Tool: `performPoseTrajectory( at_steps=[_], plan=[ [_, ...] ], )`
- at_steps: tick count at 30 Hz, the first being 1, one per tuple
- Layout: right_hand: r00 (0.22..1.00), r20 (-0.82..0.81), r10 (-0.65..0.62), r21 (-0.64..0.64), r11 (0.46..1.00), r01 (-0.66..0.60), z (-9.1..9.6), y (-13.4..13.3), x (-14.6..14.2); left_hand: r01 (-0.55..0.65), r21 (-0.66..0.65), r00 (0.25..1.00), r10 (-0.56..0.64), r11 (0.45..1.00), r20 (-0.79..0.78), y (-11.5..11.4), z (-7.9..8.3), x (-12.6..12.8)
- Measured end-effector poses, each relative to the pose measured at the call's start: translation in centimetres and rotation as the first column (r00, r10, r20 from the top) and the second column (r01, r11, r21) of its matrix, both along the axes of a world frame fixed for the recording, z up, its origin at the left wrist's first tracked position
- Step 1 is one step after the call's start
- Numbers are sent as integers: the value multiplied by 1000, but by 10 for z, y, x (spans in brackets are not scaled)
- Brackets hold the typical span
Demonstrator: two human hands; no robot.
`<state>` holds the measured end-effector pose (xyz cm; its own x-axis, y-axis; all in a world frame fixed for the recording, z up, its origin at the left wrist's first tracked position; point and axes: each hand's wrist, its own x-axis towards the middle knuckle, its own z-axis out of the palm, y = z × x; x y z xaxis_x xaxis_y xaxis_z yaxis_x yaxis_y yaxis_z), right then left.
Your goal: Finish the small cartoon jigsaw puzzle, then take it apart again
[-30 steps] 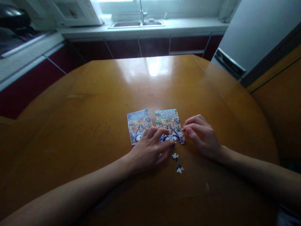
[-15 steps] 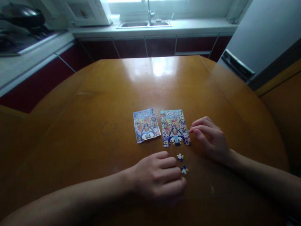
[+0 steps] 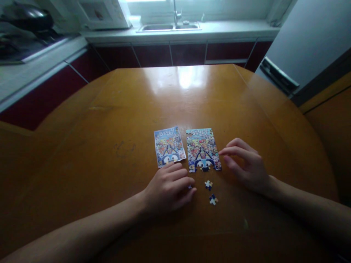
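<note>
A jigsaw puzzle (image 3: 203, 146) with a crowded cartoon picture lies flat, gaps showing along its bottom edge and near its top left corner. Beside it on the left is a paper picture sheet (image 3: 169, 144) with the same design. My left hand (image 3: 170, 188) is closed just below the sheet, pinching a small puzzle piece (image 3: 189, 186) that the fingers mostly cover. My right hand (image 3: 245, 162) rests at the puzzle's right edge, fingertips touching it, thumb and forefinger apart. Two loose pieces, an upper piece (image 3: 208, 185) and a lower piece (image 3: 213, 199), lie below the puzzle.
All this lies on a large wooden table (image 3: 109, 109) with rounded sides. Beyond it runs a counter with a double sink (image 3: 159, 27) and a microwave (image 3: 102, 14). A wok (image 3: 27, 16) sits on the stove at far left; a refrigerator (image 3: 307, 40) stands at right.
My left hand has moved left and away from me, off the loose pieces to just below the picture sheet; a piece now shows between its fingers. My right hand has hardly moved.
</note>
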<state>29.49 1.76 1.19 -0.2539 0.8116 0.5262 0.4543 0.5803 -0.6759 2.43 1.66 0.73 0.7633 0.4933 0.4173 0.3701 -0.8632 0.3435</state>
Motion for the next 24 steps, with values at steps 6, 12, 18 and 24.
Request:
performPoseTrajectory(
  at_steps=[6, 12, 18, 24],
  plan=[
    [967, 110, 228, -43, 974, -224, -3, -4, 5, -68, -63, 997, 71, 996, 43, 5, -4, 1],
    [834, 376, 404, -29, 905, -425, -11, -9, 4, -78, -96, 997, 80, 992, 12, 5, -3, 2],
    [817, 433, 382, -17, 909, -416, -14, -10, -1, -67, -100, 997, 69, 993, 20, 5, -2, 3],
    [798, 468, 379, -40, 912, -409, -12, -12, -3, -67, -135, 998, 68, 989, 4, 4, -4, 1]
  ],
)
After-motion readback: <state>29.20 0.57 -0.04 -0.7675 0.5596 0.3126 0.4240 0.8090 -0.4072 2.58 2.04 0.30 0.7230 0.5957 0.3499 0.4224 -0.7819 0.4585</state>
